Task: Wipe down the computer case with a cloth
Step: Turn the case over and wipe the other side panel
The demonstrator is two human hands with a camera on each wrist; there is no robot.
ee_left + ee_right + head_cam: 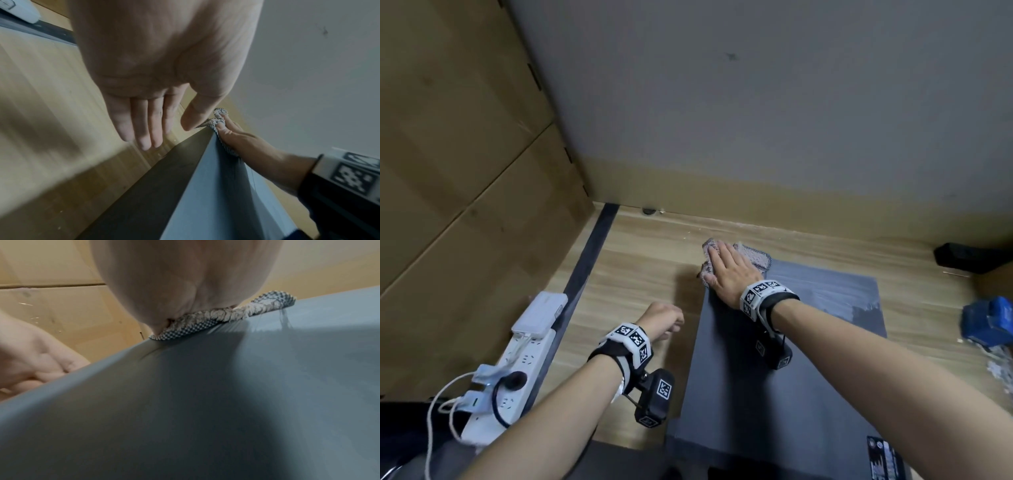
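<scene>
Cloth (751, 255) is pressed flat by right hand (732, 270) at case (774, 359) far corner. Left hand (662, 318) is kept loose, nothing held. Cloth may be pushed off the edge.

White power strip (517, 370) w/ plugs, blue box (988, 320) on wood floor (640, 267)

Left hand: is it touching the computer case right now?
Apart. In the left wrist view the left hand hangs open over the wooden floor, with floor visible between its fingertips and the computer case edge.
</scene>
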